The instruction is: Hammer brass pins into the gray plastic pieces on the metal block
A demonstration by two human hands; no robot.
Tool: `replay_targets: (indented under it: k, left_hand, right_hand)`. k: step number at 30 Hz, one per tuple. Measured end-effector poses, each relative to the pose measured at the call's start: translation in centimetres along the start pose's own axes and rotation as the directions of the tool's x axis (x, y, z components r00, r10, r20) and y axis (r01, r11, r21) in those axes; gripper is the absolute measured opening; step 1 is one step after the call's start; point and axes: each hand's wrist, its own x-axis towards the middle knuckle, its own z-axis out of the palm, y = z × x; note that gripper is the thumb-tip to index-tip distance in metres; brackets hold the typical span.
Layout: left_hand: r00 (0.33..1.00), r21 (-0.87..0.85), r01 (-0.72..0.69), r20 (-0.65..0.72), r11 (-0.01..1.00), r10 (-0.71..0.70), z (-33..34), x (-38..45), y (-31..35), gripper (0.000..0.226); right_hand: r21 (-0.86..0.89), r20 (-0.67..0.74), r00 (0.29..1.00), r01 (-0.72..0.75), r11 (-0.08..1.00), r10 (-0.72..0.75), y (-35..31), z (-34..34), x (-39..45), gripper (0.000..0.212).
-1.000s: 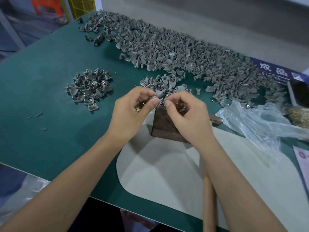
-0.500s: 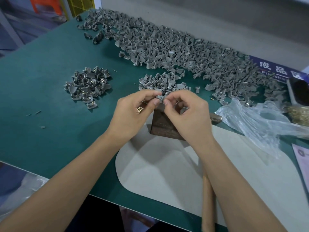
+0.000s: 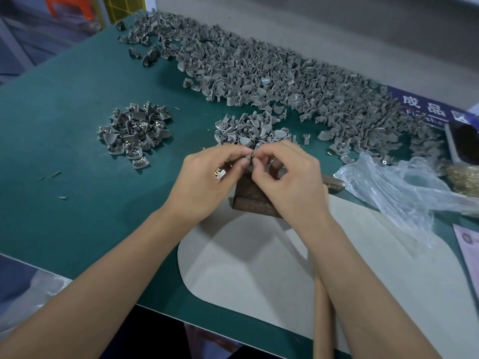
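My left hand (image 3: 207, 180) and my right hand (image 3: 287, 177) meet fingertip to fingertip above the dark metal block (image 3: 248, 198), pinching one small gray plastic piece (image 3: 250, 154) between them. Brass pins (image 3: 219, 173) show in the curled palm of my left hand. What my right fingertips hold besides the piece is too small to tell. A hammer lies under my right arm: its wooden handle (image 3: 322, 320) runs toward me and its head (image 3: 333, 183) pokes out to the right of the block.
A long heap of gray pieces (image 3: 259, 73) covers the back of the green mat. A small pile (image 3: 248, 129) sits just behind the block, another with brass pins fitted (image 3: 134, 130) at the left. A plastic bag (image 3: 404, 187) and loose pins (image 3: 464, 177) lie at the right.
Both hands lifted the gray piece slightly off the block and drew their fingertips closer together. The hammer and piles have not moved.
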Motion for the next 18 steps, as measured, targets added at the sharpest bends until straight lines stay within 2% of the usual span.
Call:
replay_targets:
  k: [5,13,18]
  left_hand:
    - [0.993,-0.117,0.116,0.014,0.986,-0.115,0.13,-0.23,-0.21,0.017]
    - [0.99,-0.112,0.142,-0.011,0.984,-0.144,0.35,-0.44,-0.06,0.017]
    - [0.971,-0.265,0.232,0.001,0.936,-0.24,0.36,-0.52,-0.06,0.016]
  right_hand:
    - [0.011,0.031,1.0,0.001,1.0,-0.001,0.1,-0.15,0.19,0.006]
    - [-0.066,0.023,0.999,-0.034,0.997,0.036,-0.48,0.15,0.14,0.006]
    - [0.043,0.048,0.998,-0.034,0.998,0.032,-0.3,0.28,0.38,0.008]
